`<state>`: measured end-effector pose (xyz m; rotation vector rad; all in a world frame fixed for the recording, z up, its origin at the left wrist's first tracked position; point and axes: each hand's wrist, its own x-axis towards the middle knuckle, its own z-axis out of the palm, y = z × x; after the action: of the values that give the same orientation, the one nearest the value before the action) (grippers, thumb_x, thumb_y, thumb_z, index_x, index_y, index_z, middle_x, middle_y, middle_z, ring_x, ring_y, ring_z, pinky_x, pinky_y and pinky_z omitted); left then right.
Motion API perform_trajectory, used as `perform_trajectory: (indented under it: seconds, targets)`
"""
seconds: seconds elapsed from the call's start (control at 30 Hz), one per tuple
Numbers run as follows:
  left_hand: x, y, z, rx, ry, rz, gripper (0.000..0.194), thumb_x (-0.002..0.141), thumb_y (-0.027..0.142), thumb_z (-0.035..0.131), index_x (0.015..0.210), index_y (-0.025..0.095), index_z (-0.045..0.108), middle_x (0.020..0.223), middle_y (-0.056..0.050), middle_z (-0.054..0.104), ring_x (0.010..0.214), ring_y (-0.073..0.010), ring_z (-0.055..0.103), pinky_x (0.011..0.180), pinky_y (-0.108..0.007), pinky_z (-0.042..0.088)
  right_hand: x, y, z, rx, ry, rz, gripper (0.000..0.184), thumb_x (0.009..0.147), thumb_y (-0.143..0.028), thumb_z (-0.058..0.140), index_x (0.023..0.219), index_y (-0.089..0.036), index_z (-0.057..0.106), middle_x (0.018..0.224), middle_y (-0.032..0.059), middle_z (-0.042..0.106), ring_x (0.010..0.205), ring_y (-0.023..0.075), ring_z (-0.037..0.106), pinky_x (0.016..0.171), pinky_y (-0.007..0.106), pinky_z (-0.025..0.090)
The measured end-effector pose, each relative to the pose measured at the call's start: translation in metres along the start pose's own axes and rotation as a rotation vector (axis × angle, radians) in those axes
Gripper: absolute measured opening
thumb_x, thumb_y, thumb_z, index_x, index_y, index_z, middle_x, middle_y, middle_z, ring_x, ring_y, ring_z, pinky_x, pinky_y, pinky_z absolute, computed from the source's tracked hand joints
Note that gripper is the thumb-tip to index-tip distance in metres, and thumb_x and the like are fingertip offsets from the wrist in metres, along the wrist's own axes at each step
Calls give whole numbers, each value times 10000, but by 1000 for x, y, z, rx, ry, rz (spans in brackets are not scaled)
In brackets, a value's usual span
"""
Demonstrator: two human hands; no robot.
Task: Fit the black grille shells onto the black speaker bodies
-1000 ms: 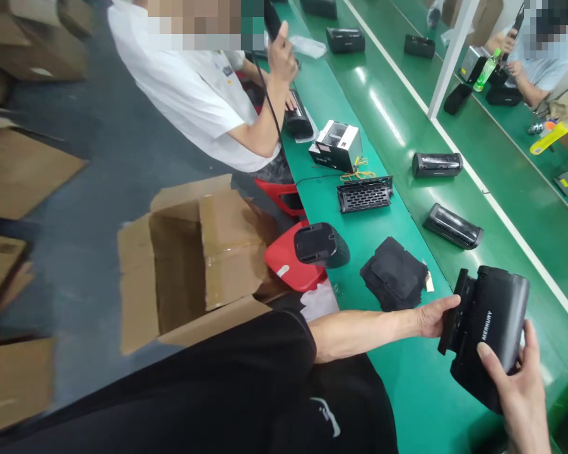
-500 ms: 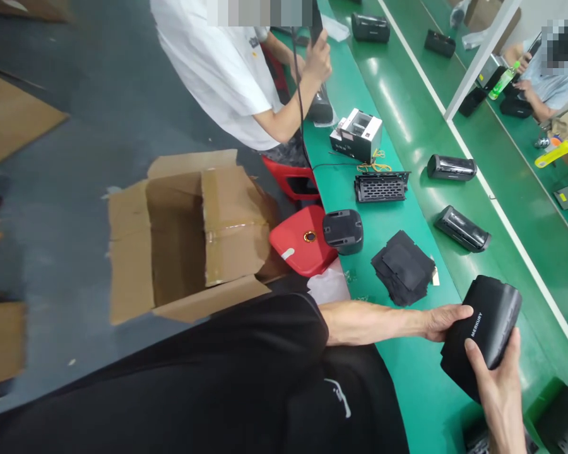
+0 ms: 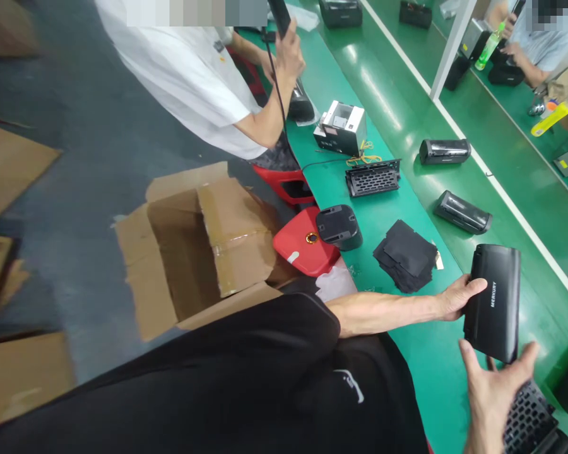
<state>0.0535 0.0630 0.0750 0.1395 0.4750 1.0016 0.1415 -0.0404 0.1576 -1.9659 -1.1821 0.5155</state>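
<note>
My left hand (image 3: 459,297) grips a black plastic casing (image 3: 495,309) lettered MERKURY by its side, thumb on the front face. The casing is held up over the green table's edge. At its lower end is my right hand (image 3: 495,384), open, thumb and fingers spread apart; whether a fingertip touches the casing I cannot tell. A black perforated grille part (image 3: 530,419) lies beside my right hand, partly covered by it. Nearer my left forearm rests a stack of black sheets (image 3: 407,255).
On the green table (image 3: 435,378) stand a black casing (image 3: 339,227), another grille part (image 3: 373,180) and a white-and-black boxy device (image 3: 341,128). Black cylindrical units (image 3: 464,212) lie on the green strip beyond. An open carton (image 3: 184,265) and a red stool (image 3: 303,243) are at left. Two co-workers sit further off.
The casing has turned more upright and moved up slightly in my left hand. My right hand has come off its side and opened below it. The view has shifted a little.
</note>
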Motion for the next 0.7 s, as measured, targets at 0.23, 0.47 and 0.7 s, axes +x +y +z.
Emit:
perform_trajectory:
  seconds: [0.23,0.47,0.7]
  targets:
    - [-1,10,-1,170,-27,-91,961,560,740,934,1311,224,630,1225,-145,703,1038,-289,682,870,-439,580,-17,11,24,98,332,-66,971,668,-590,966,1445,-172,559,1462,229,507,1365,439,510,1200,671,392]
    - [26,123,4,801,-493,61,1183,541,445,1017,1597,273,510,1646,-102,503,1578,-377,397,1287,-505,337,-30,43,-41,137,54,123,1061,710,-707,871,1572,-243,461,1365,147,577,1170,379,610,995,621,547]
    - [9,109,12,769,-470,61,808,679,417,930,1444,321,692,1448,-43,689,1418,-356,575,1231,-507,425,-27,51,-57,149,8,171,952,769,-674,826,1562,-254,509,1369,123,582,1150,340,591,975,537,532]
